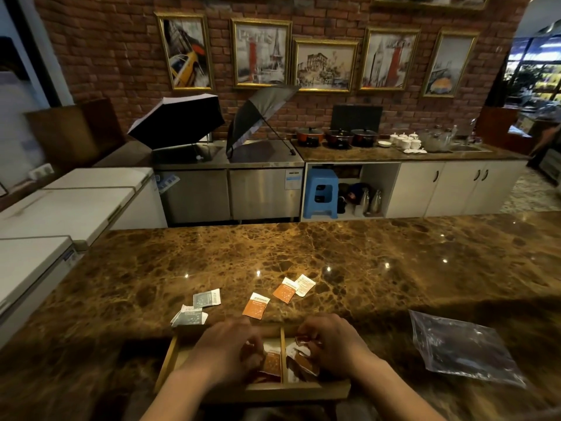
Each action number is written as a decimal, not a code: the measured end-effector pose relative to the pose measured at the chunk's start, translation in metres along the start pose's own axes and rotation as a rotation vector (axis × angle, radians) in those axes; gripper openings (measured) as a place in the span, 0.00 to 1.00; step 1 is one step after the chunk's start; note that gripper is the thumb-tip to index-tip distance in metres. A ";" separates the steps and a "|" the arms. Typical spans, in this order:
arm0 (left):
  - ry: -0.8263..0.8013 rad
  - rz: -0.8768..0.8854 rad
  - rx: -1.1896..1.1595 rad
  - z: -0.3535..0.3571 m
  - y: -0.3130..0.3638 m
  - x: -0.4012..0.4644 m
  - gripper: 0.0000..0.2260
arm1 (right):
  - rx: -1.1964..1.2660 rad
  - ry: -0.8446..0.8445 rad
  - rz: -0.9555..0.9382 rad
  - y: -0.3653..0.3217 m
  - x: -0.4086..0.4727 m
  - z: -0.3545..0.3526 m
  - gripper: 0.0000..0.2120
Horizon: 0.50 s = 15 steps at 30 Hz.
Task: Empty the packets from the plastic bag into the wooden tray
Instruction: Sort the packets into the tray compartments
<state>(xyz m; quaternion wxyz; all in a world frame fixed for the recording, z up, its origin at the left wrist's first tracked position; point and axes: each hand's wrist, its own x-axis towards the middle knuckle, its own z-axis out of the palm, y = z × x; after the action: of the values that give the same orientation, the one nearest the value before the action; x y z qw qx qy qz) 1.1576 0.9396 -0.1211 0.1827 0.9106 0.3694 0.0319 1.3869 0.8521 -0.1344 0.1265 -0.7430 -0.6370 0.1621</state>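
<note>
Both hands, left hand (pixel 226 349) and right hand (pixel 329 344), curl over packets in the wooden tray (pixel 165 367) (grasp unclear); stray orange packet (pixel 256 305) lies just beyond the left fingertips.

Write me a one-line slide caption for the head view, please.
Both hands, left and right, sort packets in the wooden tray; plastic bag lies alongside.

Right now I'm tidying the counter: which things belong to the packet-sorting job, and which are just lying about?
Job: wooden tray, plastic bag, orange packets, grey packets, left hand, right hand.
Lying about: umbrellas, blue stool, pots, cups.
</note>
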 end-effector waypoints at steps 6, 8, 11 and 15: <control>-0.045 0.035 0.069 0.008 0.005 -0.004 0.12 | 0.075 -0.120 0.035 0.007 0.003 -0.007 0.18; 0.007 0.062 0.071 0.007 0.010 0.000 0.10 | 0.113 -0.167 0.055 0.008 0.002 -0.010 0.20; 0.048 0.034 -0.022 0.006 0.018 0.007 0.09 | 0.116 -0.212 0.044 0.010 -0.001 -0.011 0.24; 0.107 0.136 0.010 0.013 0.034 0.018 0.11 | 0.091 -0.181 0.049 0.009 -0.004 -0.012 0.22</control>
<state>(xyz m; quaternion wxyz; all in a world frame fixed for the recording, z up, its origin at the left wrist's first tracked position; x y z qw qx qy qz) 1.1957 0.9250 -0.1226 0.1554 0.9315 0.3159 0.0912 1.3994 0.8466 -0.1270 0.0980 -0.7341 -0.6195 0.2603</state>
